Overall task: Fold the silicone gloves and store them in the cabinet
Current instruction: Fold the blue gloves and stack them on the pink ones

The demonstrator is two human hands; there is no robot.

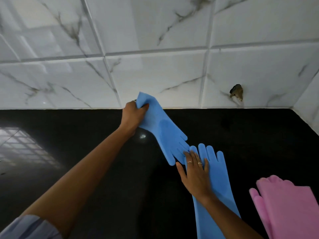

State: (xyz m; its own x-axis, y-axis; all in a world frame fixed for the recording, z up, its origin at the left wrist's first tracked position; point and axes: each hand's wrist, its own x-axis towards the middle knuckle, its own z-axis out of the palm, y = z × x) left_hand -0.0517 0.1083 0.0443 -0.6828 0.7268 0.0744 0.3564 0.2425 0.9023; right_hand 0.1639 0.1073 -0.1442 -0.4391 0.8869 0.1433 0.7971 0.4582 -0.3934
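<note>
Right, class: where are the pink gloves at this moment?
In the head view, the pink gloves lie at the lower right on the black counter, just right of the flat blue glove under the right hand, touched by neither hand.

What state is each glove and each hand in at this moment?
Far blue glove: unfolded, cuff lifted off the counter by the left hand, fingertips overlapping the near glove.
Near blue glove: flat on the black counter, unfolded, pinned by the right hand.
Pink gloves: lying on the counter at the right edge, untouched.
Left hand: grips the far glove's cuff.
Right hand: flat, fingers straight, pressing down.
</note>
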